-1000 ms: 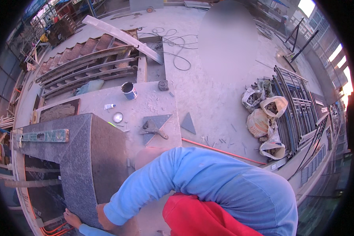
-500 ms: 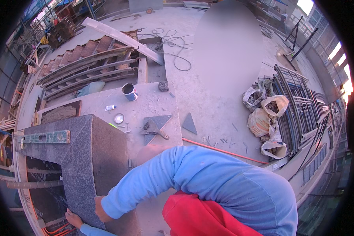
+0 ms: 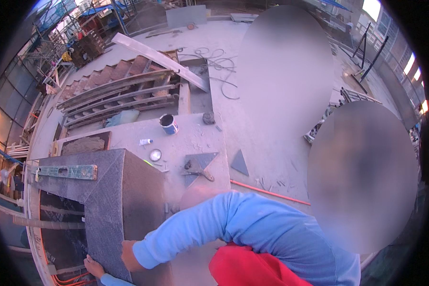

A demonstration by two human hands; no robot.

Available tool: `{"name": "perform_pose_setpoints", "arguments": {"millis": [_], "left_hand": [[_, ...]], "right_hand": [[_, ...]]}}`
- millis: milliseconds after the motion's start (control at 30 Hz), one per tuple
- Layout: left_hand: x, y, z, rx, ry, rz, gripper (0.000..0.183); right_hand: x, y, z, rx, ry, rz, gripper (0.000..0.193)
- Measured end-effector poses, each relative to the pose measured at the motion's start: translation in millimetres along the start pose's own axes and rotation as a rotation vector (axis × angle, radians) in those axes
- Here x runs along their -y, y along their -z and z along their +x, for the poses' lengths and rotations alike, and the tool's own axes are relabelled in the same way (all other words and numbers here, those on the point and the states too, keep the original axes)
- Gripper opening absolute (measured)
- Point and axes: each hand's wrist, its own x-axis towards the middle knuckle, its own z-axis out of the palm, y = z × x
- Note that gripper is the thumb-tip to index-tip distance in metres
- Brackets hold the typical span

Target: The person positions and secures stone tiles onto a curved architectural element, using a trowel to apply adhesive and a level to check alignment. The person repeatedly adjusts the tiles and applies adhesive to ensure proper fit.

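Observation:
A speckled dark grey stone slab [image 3: 102, 221] forms one arm of an L-shaped stone top and runs toward me at the lower left. My left hand [image 3: 94, 267] grips its inner edge, next to the dark opening. Across the slab, my right hand [image 3: 129, 256] is closed at the outer edge, its fingertips partly hidden. A green spirit level [image 3: 66, 172] lies on the other arm of the top, beyond my hands. To the right, a putty knife [image 3: 200, 170] rests on a cut piece of grey stone [image 3: 209, 159].
On the pale ledge stand an open tin [image 3: 168, 125], a small tube [image 3: 146, 142] and a round lid [image 3: 155, 155]. A triangular stone offcut [image 3: 240, 162] and an orange hose [image 3: 271, 193] lie on the floor. Metal frames [image 3: 124, 93] stack behind. Two blurred patches hide areas on the right.
The whole view has shifted, so things appear farther right and lower. A second blurred patch now covers the sacks at the right. Both hands stay at the slab's edges.

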Motion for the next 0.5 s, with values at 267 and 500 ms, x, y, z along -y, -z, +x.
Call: {"name": "perform_pose_setpoints", "arguments": {"millis": [267, 500], "left_hand": [[-3, 3, -3, 0.000, 0.029, 0.043, 0.042], [-16, 5, -8, 0.010, -0.173, 0.082, 0.027]], "right_hand": [[-6, 0, 12, 0.098, 0.030, 0.015, 0.021], [-8, -2, 24, 0.040, 0.038, 0.078, 0.019]]}}
